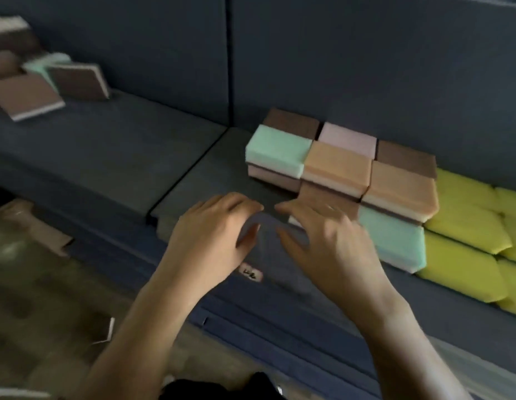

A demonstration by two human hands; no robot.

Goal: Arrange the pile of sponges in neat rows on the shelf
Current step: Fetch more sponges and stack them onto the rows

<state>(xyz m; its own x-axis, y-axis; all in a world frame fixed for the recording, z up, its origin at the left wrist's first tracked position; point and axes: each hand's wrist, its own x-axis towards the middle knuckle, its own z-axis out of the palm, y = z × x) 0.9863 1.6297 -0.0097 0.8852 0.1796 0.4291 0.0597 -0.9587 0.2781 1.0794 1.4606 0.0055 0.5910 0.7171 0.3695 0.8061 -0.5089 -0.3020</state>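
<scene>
Okay, head view: we see the left hand (210, 232) loosely curled, holding nothing. The right hand (329, 241) has its fingers over a brown sponge (317, 192); blur hides the grip. Stacked rows (337, 166) sit mid-shelf (106, 140), the loose pile (34, 79) far left. Risk, we judge: the right hand nudges the rows askew.

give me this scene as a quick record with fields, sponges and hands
shelf: dark blue-grey
neat rows: mint, peach, pink and brown sponges, stacked, right of centre
yellow sponges: far right, stacked
loose pile: top left, brown and mint, untidy
left hand: fingers loosely curled, nothing held
right hand: by a brown sponge; grip unclear
</scene>
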